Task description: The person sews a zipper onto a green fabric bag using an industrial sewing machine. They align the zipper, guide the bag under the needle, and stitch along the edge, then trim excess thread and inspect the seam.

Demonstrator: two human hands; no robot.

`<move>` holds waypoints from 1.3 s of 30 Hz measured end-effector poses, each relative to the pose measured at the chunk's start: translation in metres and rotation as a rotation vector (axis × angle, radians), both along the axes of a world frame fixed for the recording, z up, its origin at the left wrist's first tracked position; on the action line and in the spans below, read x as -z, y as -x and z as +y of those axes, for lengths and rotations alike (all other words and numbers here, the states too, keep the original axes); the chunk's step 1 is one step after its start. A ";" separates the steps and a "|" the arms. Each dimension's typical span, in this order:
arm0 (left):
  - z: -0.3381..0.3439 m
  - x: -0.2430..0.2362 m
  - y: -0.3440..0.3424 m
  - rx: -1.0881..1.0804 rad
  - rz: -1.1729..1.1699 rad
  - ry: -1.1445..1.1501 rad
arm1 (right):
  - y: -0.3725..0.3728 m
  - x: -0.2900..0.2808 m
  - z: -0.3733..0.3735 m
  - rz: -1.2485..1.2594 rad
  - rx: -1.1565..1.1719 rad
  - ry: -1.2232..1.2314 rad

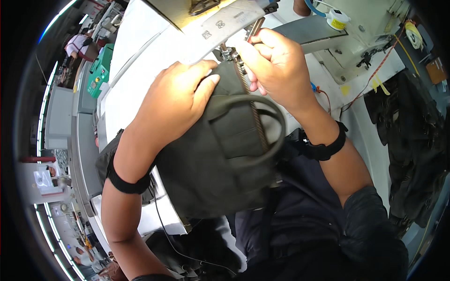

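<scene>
A dark olive fabric bag (201, 173) with a rounded carry handle (280, 126) and a toothed metal zipper (257, 121) lies under the head of a sewing machine (229, 23). My left hand (180, 96) rests flat on the cloth left of the zipper, fingers stretched toward the presser foot (228, 52), thumb apart. Just right of the foot, above the zipper's far end, my right hand (276, 63) is closed. Its thumb and forefinger pinch a slim metal piece (254, 29); whether it is a loose tool or a machine part I cannot tell. The needle is hidden.
A green box (100, 70) stands beyond the table's left side. Dark fabric pieces (412, 150) hang at the right. A white round container with a yellow label (337, 19) sits at the back right. A thin black cord (161, 220) hangs below the table edge. Another person (79, 45) is far left.
</scene>
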State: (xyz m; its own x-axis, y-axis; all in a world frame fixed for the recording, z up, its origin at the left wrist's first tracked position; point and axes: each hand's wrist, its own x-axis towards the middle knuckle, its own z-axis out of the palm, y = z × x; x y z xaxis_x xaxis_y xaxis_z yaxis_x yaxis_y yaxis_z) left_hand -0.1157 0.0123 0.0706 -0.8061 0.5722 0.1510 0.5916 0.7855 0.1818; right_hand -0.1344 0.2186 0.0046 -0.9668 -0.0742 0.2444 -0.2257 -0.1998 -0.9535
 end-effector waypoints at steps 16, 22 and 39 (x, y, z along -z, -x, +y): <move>-0.018 -0.003 0.031 -0.258 -0.722 -0.328 | -0.042 0.053 0.034 -0.294 -0.058 0.437; -0.028 -0.015 0.032 -0.261 -0.769 -0.392 | -0.045 0.070 0.048 -0.607 -0.409 0.932; -0.032 0.024 0.040 -0.130 -0.544 -0.411 | -0.040 0.027 -0.001 -0.370 -0.247 0.452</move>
